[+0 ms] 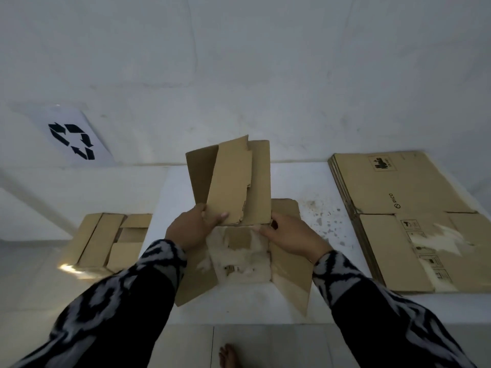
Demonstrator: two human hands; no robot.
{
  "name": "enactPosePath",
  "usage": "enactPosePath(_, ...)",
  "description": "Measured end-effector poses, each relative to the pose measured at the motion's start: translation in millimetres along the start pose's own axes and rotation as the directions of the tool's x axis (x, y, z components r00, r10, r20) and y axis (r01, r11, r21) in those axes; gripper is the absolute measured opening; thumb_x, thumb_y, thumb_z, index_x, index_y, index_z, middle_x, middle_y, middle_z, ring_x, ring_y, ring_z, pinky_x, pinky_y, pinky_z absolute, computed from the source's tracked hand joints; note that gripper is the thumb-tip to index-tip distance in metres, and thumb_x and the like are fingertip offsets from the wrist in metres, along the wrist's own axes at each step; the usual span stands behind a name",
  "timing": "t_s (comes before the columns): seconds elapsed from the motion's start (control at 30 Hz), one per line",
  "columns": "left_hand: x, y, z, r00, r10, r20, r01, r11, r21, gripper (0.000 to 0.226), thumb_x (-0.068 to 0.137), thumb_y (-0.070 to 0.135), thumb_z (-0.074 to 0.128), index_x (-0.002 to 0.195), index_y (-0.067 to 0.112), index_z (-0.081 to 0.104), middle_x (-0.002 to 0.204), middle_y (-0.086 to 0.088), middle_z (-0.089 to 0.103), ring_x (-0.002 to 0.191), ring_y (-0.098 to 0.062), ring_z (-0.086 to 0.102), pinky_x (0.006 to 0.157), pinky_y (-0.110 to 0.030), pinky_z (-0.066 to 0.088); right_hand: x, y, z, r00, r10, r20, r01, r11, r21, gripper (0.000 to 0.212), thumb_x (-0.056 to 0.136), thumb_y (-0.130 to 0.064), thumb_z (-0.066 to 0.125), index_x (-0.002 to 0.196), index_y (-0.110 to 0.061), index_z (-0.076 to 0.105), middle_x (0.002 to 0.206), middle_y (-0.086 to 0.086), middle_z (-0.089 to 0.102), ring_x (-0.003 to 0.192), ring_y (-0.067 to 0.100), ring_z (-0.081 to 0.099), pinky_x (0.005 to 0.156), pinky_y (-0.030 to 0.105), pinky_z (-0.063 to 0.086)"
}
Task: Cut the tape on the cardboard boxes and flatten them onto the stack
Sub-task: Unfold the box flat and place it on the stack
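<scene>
Folding the opened brown cardboard box flat at frame centre, you raise its far flaps so the panels collapse. Your left hand pinches a raised flap, thumb on top. Your right hand grips the panel edge. The flattened brown cardboard stack waits right.

both arms reach forward in black-and-white patterned sleeves. the left hand has its thumb curled over a raised flap's lower edge. the right hand pinches with bent fingers; a bare foot shows below.
</scene>
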State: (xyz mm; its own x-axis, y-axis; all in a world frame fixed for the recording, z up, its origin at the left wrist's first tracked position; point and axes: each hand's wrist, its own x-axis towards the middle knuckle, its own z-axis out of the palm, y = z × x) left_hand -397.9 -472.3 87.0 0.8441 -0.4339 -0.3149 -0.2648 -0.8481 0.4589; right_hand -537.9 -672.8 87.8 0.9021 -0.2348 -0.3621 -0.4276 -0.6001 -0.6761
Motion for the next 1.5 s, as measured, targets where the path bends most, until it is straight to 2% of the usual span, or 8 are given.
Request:
enactPosePath(0.33, -12.1, -7.7, 10.5, 0.996, 0.080, -0.027, -0.081, 0.996, -0.039, 0.082, 0.080, 0.078, 0.047, 0.138, 0.019, 0.043, 0.129, -0.003, 0.062, 0.107, -0.023, 0.062, 0.090, -0.038, 0.052, 77.6, 20.0, -9.2, 0.890, 0.262, 0.374, -0.457, 0.499, 0.736, 0.069, 0.098, -0.064, 0.032, 0.128, -0.009, 0.060, 0.109, 0.019, 0.070, 0.103, 0.032, 0.066, 0.095, 0.040, 0.051)
enactPosePath(0.57, -6.2, -16.8, 14.0, 0.996, 0.087, -0.036, -0.087, 0.996, -0.002, 0.087, 0.075, 0.082, 0.042, 0.137, 0.021, 0.042, 0.126, -0.002, 0.063, 0.105, -0.021, 0.063, 0.089, -0.036, 0.053, 199.5, 110.4, 12.9, 0.942, 0.327, 0.071, -0.152, 0.231, 0.961, 0.086, 0.048, -0.061, 0.045, 0.125, -0.025, 0.053, 0.133, 0.029, 0.051, 0.118, 0.046, 0.054, 0.099, 0.062, 0.045)
enactPosePath(0.67, -6.5, -23.1, 13.0, 0.995, 0.090, -0.034, -0.091, 0.996, -0.024, 0.090, 0.072, 0.083, 0.041, 0.138, 0.021, 0.043, 0.125, -0.001, 0.064, 0.103, -0.019, 0.064, 0.090, -0.035, 0.053, 104.7, 24.3, -12.9, 0.887, 0.457, 0.063, 0.001, -0.137, 0.991, 0.062, 0.090, -0.038, 0.049, 0.134, 0.004, 0.039, 0.127, 0.025, 0.054, 0.114, 0.041, 0.056, 0.102, 0.053, 0.046)
enactPosePath(0.77, -6.4, -24.7, 13.8, 0.995, 0.099, -0.031, -0.100, 0.995, -0.014, 0.091, 0.071, 0.084, 0.039, 0.138, 0.022, 0.041, 0.124, 0.000, 0.064, 0.102, -0.018, 0.064, 0.088, -0.034, 0.054, 93.3, 15.9, -39.0, 0.813, 0.578, -0.064, 0.194, -0.167, 0.967, 0.055, 0.106, -0.033, 0.028, 0.154, -0.010, 0.018, 0.142, 0.015, 0.051, 0.125, 0.036, 0.053, 0.112, 0.046, 0.037)
enactPosePath(0.97, 5.8, -18.7, 15.5, 0.992, 0.122, -0.022, -0.121, 0.992, 0.041, 0.087, 0.075, 0.085, 0.038, 0.137, 0.023, 0.041, 0.125, 0.001, 0.064, 0.101, -0.017, 0.065, 0.088, -0.034, 0.055, 131.9, 18.1, -98.3, 0.905, 0.345, -0.247, 0.082, 0.428, 0.900, 0.061, 0.105, -0.050, 0.027, 0.157, -0.019, 0.020, 0.159, 0.001, 0.031, 0.147, 0.030, 0.026, 0.120, 0.047, 0.022)
enactPosePath(1.1, 15.7, -10.3, 5.0, 0.984, 0.171, -0.045, -0.170, 0.985, 0.033, 0.108, 0.065, 0.098, 0.010, 0.135, 0.022, 0.043, 0.106, 0.002, 0.068, 0.090, -0.017, 0.064, 0.084, -0.039, 0.053, 117.0, -8.1, -79.3, 0.945, 0.200, -0.260, -0.104, 0.935, 0.340, 0.071, 0.102, -0.056, 0.034, 0.159, -0.022, 0.009, 0.164, -0.002, 0.017, 0.149, 0.024, 0.021, 0.120, 0.043, 0.022)
enactPosePath(1.37, 33.0, -15.3, 8.2, 0.980, 0.185, -0.078, -0.185, 0.983, 0.012, 0.064, 0.095, 0.067, 0.029, 0.128, 0.017, 0.051, 0.108, -0.002, 0.068, 0.088, -0.024, 0.065, 0.079, -0.039, 0.054, 33.8, -25.5, 20.7, 0.973, -0.020, -0.232, 0.017, 1.000, -0.012, 0.121, 0.069, -0.086, 0.055, 0.157, -0.031, -0.008, 0.162, -0.019, -0.009, 0.144, 0.006, 0.013, 0.117, 0.039, 0.030)
enactPosePath(1.5, 41.0, -26.2, 4.5, 0.990, 0.081, -0.116, -0.093, 0.991, -0.094, 0.074, 0.086, 0.077, 0.033, 0.098, 0.014, 0.067, 0.084, 0.001, 0.069, 0.073, -0.018, 0.065, 0.073, -0.036, 0.057, 32.2, -15.4, 24.5, 0.765, 0.243, -0.597, 0.023, 0.916, 0.402, 0.061, 0.092, -0.056, 0.054, 0.136, -0.015, 0.052, 0.115, -0.002, 0.061, 0.109, 0.018, 0.061, 0.071, 0.012, 0.048)
